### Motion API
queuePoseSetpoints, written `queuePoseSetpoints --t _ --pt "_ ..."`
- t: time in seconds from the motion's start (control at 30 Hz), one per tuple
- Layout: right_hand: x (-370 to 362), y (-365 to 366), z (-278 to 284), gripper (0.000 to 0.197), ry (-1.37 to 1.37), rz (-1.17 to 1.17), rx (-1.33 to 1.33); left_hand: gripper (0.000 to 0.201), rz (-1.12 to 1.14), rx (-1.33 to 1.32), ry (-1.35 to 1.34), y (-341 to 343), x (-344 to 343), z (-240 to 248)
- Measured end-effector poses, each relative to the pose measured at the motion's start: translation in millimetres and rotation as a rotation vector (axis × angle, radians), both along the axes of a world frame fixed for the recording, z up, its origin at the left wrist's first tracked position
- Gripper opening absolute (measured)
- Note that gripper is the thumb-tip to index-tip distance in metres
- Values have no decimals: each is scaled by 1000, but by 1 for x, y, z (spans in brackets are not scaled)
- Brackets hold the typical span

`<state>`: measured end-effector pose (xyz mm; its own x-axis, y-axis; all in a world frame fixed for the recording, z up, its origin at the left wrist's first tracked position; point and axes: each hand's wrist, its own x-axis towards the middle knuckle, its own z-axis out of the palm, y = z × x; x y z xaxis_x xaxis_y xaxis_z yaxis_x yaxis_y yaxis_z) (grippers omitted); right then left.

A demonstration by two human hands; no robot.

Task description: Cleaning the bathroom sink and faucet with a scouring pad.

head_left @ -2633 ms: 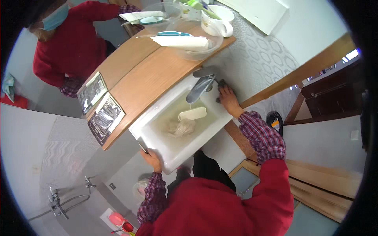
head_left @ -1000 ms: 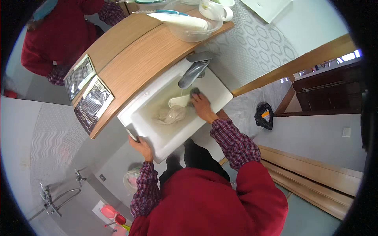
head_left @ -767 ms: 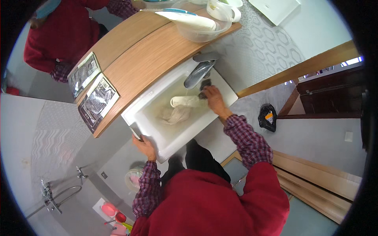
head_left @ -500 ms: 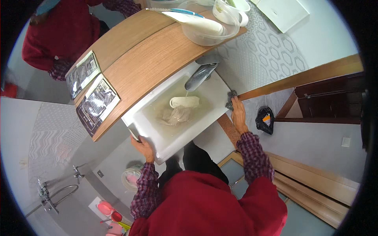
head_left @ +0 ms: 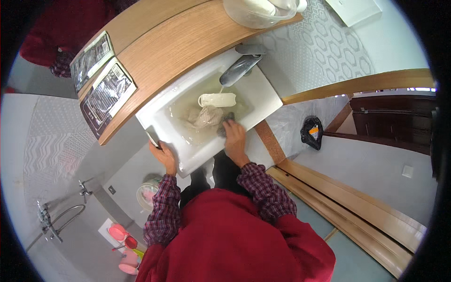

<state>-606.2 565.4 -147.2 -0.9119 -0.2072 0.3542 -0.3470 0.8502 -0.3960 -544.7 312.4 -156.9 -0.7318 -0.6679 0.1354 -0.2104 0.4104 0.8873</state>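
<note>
One dark, fuzzy scrubber (head_left: 224, 126) is in the right hand (head_left: 236, 140), whose fingers are bent over it and press it against the near inner side of the white basin (head_left: 263, 97). The left hand (head_left: 164, 158) is at the outer left corner of this basin, with curled fingers; whether it truly grasps the edge or only steadies itself there, I cannot tell. In the cloudy water lie a pale, bunched cloth (head_left: 208, 116), just beside the scrubber, and a white oblong piece (head_left: 218, 99) behind it, below the grey faucet (head_left: 240, 69), from which a thin stream seems to run. I judge that the step in hand is the rubbing of the basin wall, and that it is not finished, because the water looks dirty. The next move calls for firm, even pressure along this wall, while keeping the scrubber clear of the cloth. As for writing, a dark packet (head_left: 109, 91) on the wooden shelf (head_left: 181, 47) bears pale print, a silvery panel and what looks like a barcode, and the mirror repeats it; most of the print is too small to be read surely. On the black bag (head_left: 312, 132) shows an orange patch, but no legible letters.
</note>
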Motion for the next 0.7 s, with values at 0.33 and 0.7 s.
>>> queuePoseSetpoints --t 0.33,0.7 --pt "-85 130 26 47 40 -66 -40 47 54 39 -73 3 -4 4" --pt "32 -24 24 43 -195 465 -223 47 197 72 -32 0 -9 -11"
